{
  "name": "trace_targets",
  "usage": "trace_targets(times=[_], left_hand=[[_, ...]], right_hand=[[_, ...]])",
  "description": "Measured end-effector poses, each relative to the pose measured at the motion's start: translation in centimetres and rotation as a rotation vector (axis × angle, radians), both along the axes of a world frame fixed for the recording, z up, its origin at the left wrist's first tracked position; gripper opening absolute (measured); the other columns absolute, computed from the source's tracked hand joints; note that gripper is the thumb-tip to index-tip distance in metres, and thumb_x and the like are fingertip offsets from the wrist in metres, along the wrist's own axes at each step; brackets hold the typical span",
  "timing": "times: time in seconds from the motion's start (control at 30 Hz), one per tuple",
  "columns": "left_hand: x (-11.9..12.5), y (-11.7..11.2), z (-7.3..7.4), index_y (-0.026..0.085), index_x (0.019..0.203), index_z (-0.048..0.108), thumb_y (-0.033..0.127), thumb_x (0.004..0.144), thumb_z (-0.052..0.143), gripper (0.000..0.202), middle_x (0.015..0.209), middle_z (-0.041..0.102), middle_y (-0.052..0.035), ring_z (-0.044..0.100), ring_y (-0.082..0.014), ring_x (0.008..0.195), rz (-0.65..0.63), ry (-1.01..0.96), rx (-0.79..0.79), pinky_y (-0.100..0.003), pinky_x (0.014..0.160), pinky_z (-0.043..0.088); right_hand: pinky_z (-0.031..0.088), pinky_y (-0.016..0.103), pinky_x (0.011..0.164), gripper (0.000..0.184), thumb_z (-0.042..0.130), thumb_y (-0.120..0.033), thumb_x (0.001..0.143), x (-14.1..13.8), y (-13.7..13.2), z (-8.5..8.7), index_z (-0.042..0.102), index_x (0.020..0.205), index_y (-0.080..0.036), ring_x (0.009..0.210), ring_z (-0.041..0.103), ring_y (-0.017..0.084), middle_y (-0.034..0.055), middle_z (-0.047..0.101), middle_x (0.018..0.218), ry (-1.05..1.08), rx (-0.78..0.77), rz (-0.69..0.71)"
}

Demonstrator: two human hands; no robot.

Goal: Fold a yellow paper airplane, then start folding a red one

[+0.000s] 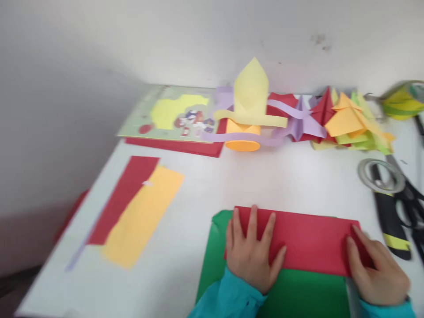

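White table (265, 185) carries red paper (308, 243) on a green sheet (212, 265). Left hand (251, 260) lies flat, fingers spread, on its left end; right hand (377, 269) presses the right corner, fingers together. Even pressure should keep edges aligned.

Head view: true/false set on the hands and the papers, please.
1. The left hand lies flat on the red paper. True.
2. The red paper lies on a blue sheet. False: it lies on a green sheet.
3. The right hand holds the scissors. False: it rests on the red paper's right end, and the scissors lie apart on the table.
4. At the left, an orange strip overlaps a red strip. True.
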State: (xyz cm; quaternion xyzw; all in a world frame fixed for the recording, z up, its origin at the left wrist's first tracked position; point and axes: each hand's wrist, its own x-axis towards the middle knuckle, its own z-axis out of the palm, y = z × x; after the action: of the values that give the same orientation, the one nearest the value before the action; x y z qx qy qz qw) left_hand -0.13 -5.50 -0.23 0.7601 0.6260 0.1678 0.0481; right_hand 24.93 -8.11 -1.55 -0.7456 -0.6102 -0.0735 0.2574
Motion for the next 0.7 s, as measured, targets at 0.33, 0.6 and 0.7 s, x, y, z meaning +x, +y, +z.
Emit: trace_targets(times=[0.33, 0.6, 0.7], left_hand=[[-0.4, 0.5, -1.0, 0.031, 0.147, 0.026, 0.036, 0.081, 0.061, 0.075, 0.152, 0.029, -0.0135, 0.019, -0.0516, 0.136, -0.066, 0.019, 0.122, -0.071, 0.095, 0.034], [-0.4, 0.9, -0.5, 0.027, 0.149, 0.021, 0.035, 0.082, 0.059, 0.077, 0.153, 0.024, -0.0165, 0.019, -0.0548, 0.135, -0.113, 0.065, 0.153, -0.074, 0.087, 0.039], [-0.4, 1.0, -0.5, 0.029, 0.149, 0.021, 0.035, 0.082, 0.060, 0.078, 0.154, 0.023, -0.0141, 0.018, -0.0535, 0.135, -0.118, 0.047, 0.157, -0.073, 0.089, 0.039]], right_hand=[[0.053, 0.027, 0.068, 0.030, 0.057, -0.024, 0.087, -1.2, 0.3, 0.5, 0.067, 0.115, -0.018, 0.075, 0.066, 0.017, 0.0058, 0.068, 0.082, 0.074, -0.025, -0.005], [0.049, 0.026, 0.060, 0.031, 0.049, -0.021, 0.090, -1.7, 0.7, 1.0, 0.067, 0.115, -0.017, 0.064, 0.059, 0.015, 0.0048, 0.063, 0.074, 0.136, -0.060, -0.057], [0.047, 0.024, 0.058, 0.032, 0.049, -0.019, 0.090, -1.6, 0.8, 1.1, 0.066, 0.117, -0.016, 0.060, 0.056, 0.014, 0.0035, 0.059, 0.069, 0.114, -0.068, -0.031]])
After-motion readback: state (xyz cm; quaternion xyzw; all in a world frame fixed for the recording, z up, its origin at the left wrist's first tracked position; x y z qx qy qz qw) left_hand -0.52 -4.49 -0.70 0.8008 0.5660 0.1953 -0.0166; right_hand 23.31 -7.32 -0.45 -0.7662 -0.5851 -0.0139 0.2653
